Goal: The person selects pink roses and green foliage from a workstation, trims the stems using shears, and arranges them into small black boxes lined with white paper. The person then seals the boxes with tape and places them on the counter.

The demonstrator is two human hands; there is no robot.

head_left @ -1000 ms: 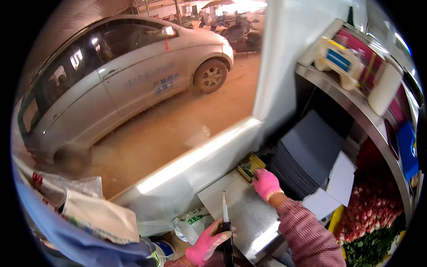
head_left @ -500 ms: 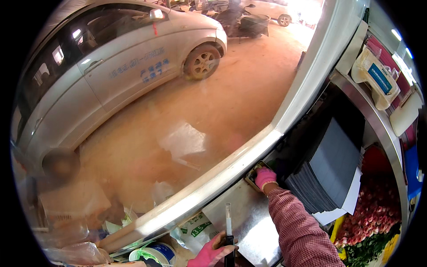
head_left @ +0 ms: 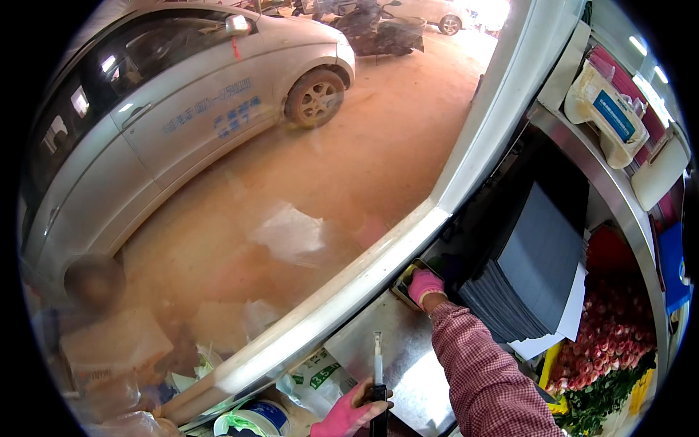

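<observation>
My left hand (head_left: 348,414), in a pink glove with fingertips bare, is closed around the black handle of a slim black-and-silver tool (head_left: 378,379). Its narrow metal part points away from me. Farther off to the right, my right hand (head_left: 424,285) in a pink glove reaches into a small shallow box (head_left: 403,291) by the window ledge. The fingertips are down in the box, and what they touch is hidden. A metal tabletop (head_left: 389,324) lies beneath both hands.
Right of my right arm stands a stack of dark grey sheets (head_left: 535,266). Bundled pink roses (head_left: 597,349) lie beyond it. A white bucket (head_left: 255,419) and a printed plastic bag (head_left: 317,382) sit at the lower left. Beyond the window frame (head_left: 349,298) a silver car (head_left: 182,109) is parked.
The whole view has shifted slightly. My right hand is still at the small box, its fingers reaching in. My left hand keeps hold of the black-and-silver tool.
</observation>
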